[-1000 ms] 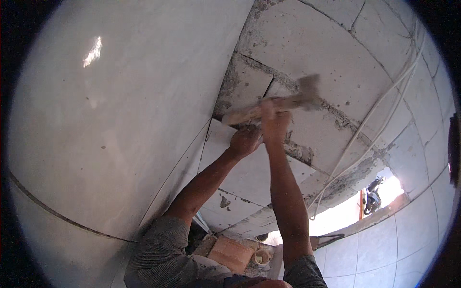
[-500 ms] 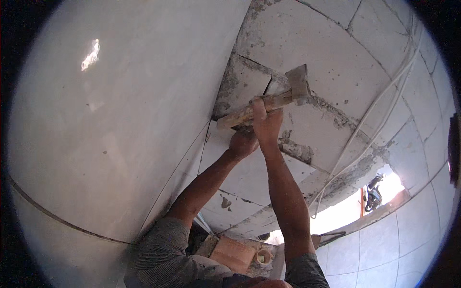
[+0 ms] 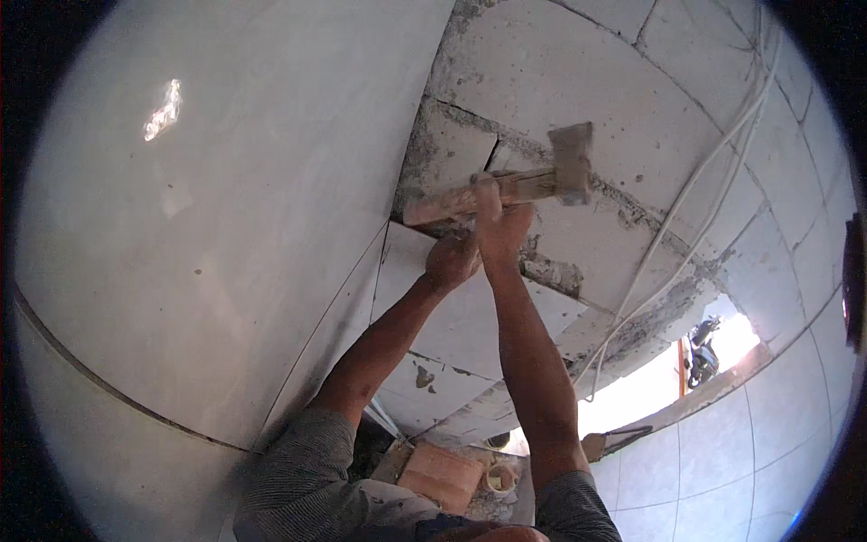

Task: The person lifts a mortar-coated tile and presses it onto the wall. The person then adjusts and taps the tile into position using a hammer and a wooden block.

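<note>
A: What could go wrong from here?

B: My worry is the left hand (image 3: 452, 260). The hammer with the blocky grey head and pale wooden handle (image 3: 536, 185) is in front of the pale, mortar-smeared block wall (image 3: 605, 108), handle end just above those knuckles; a loose swing might catch them. A backward slip could chip the large, glossy off-white panel (image 3: 271, 199) beside it.

A: How are the hands set?

B: The right hand (image 3: 503, 231) is wrapped round the handle near its middle, forearm rising almost upright. The left forearm slants up to the right, its fist-like hand just beside the right wrist. Whether it grips anything, I can't tell.
</note>
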The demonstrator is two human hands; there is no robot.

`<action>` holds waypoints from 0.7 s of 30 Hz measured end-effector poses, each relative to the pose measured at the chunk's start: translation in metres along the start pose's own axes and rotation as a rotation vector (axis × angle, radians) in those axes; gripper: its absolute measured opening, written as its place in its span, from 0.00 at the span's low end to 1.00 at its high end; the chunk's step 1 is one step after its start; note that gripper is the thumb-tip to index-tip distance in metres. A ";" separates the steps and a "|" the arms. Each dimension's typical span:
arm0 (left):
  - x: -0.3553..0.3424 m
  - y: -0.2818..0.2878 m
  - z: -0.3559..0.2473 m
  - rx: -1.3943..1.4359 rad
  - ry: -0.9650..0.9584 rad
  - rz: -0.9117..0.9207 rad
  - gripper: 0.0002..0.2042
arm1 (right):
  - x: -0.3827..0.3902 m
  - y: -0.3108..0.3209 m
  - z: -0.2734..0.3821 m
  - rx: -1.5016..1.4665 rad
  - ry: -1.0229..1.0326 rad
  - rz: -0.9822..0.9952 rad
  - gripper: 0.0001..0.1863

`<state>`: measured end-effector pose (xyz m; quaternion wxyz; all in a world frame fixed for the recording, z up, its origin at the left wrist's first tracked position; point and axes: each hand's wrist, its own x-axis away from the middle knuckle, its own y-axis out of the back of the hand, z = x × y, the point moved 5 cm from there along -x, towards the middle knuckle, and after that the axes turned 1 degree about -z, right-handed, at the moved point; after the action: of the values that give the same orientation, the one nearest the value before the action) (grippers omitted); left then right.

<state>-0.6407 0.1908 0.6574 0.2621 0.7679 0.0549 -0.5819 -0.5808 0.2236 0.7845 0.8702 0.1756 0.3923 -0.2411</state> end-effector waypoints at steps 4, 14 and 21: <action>-0.009 0.010 -0.012 0.004 -0.071 -0.084 0.16 | 0.000 0.002 -0.004 -0.001 0.149 -0.037 0.09; 0.008 -0.008 0.007 0.148 -0.183 -0.235 0.15 | 0.063 0.087 0.031 -0.284 -0.050 -0.189 0.11; -0.001 -0.001 -0.002 -0.200 -0.035 -0.061 0.12 | 0.240 0.203 0.003 -0.256 -0.429 -0.241 0.16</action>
<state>-0.6395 0.1925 0.6583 0.3202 0.7257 0.1315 -0.5945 -0.3282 0.3213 0.6259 0.9135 -0.0387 0.2445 -0.3230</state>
